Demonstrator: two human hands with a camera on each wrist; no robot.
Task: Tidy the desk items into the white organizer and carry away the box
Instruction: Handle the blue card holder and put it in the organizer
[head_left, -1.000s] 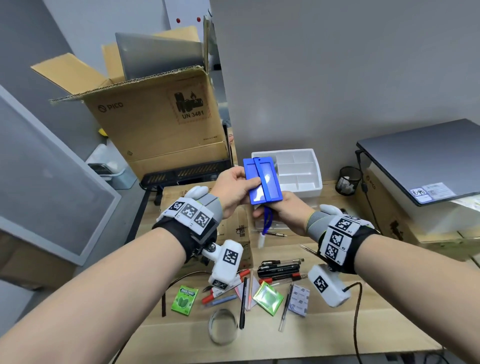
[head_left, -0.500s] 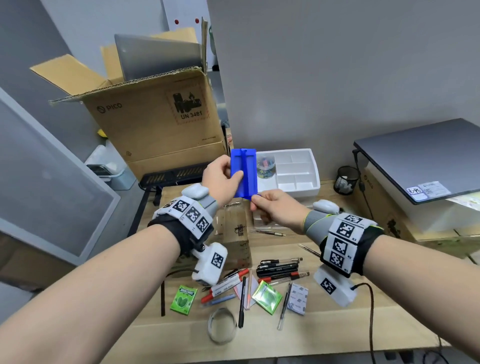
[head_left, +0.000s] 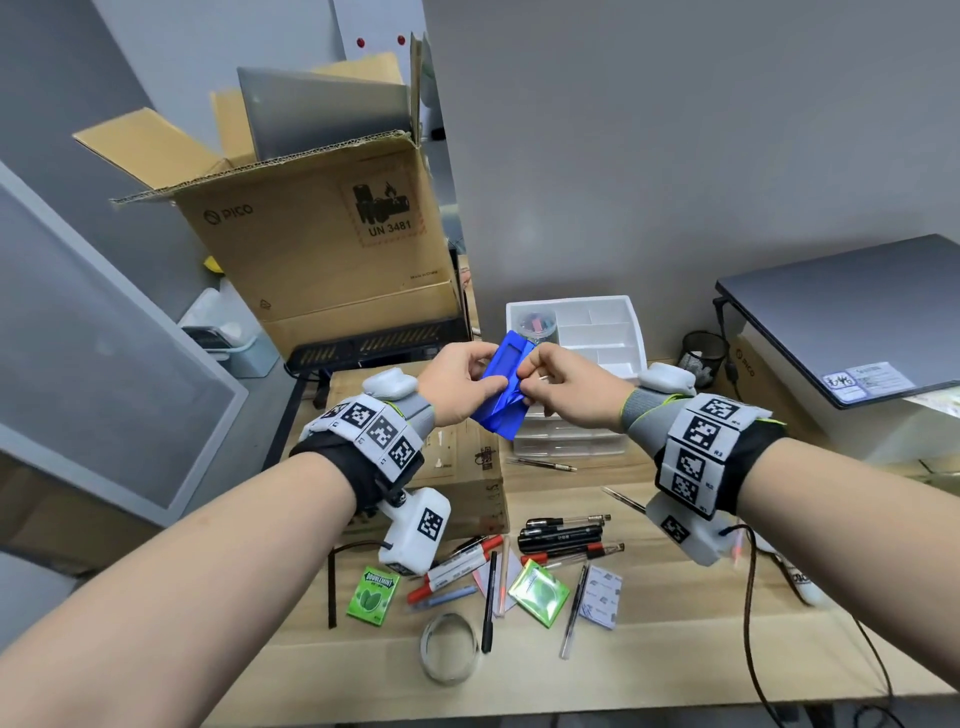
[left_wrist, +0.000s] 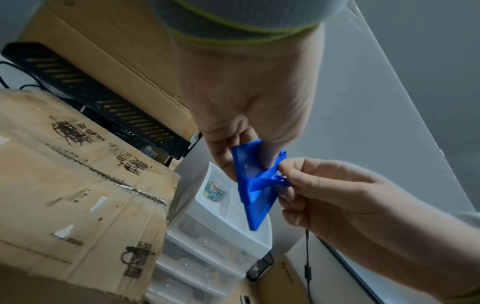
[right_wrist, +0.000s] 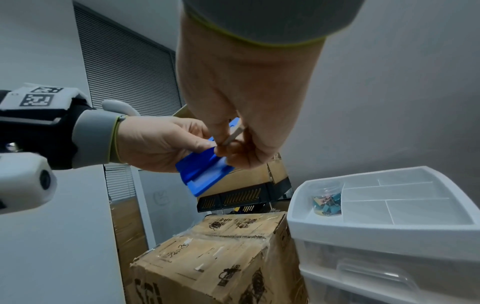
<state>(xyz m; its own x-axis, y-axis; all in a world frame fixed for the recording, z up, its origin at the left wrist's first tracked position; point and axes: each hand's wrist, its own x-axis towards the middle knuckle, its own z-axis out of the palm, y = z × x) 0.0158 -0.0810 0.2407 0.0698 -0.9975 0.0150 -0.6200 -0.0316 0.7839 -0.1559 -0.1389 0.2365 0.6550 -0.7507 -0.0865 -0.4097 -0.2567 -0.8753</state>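
Both hands hold a blue badge holder tilted in the air in front of the white organizer. My left hand grips the holder's upper edge between thumb and fingers. My right hand pinches the blue lanyard folded against the holder's face. A pale strip shows between the right fingers. The organizer's top tray holds a small tub of coloured clips. The small taped cardboard box sits on the desk below my left wrist.
A large open PICO carton holding a laptop stands at the back left on a black stand. A closed laptop and a mesh cup sit on the right. Pens, gum packs and a tape ring lie near the front.
The holder went from upright to tilted. Its lanyard, dangling a second ago, is now gathered against the holder by my right fingers, which rose to meet the left hand.
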